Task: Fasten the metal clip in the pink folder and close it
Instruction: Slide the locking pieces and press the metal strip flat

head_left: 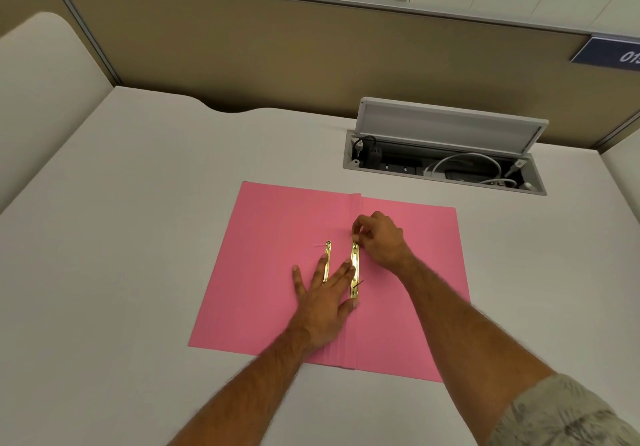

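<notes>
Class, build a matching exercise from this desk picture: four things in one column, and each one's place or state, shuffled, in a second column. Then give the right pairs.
Things
1. pink folder
2. left hand
3. right hand
4. cable box lid

Places or states
A. raised, above a recess holding cables
B. fingers pinching the far end of the gold metal strip near the fold
C. lying open and flat on the desk
D. spread flat, palm down, across both gold strips

Pairs: 1-C, 2-D, 3-B, 4-A
</notes>
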Tool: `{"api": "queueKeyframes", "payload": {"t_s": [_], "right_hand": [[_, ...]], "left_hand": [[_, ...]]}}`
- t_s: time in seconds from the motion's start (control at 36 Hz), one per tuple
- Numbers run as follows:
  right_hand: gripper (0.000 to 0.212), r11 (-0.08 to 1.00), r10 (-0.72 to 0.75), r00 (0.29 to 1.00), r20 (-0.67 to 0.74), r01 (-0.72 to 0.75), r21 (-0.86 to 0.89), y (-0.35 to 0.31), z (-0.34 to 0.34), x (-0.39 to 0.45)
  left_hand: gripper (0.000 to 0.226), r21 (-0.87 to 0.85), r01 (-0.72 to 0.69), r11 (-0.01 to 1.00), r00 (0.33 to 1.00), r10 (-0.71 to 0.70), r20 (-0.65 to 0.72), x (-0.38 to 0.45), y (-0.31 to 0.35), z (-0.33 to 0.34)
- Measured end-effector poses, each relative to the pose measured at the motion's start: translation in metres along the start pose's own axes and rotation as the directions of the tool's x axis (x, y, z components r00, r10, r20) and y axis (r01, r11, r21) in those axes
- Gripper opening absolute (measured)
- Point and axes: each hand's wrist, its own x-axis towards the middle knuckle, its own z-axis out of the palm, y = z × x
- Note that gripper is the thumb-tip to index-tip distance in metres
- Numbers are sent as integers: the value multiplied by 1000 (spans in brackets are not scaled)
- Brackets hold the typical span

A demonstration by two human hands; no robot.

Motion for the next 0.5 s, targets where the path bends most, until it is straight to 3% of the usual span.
{"api": "queueKeyframes", "payload": {"t_s": [0.36,0.5], "right_hand": [[8,981,183,983,25,-184,65,-14,-3,9],[7,941,297,955,6,-294,170,-15,-2,10]], "left_hand": [[64,31,-2,1000,1000,2,1,0,0,-1],[64,16,-2,1000,1000,2,-2,0,-1,0]]}}
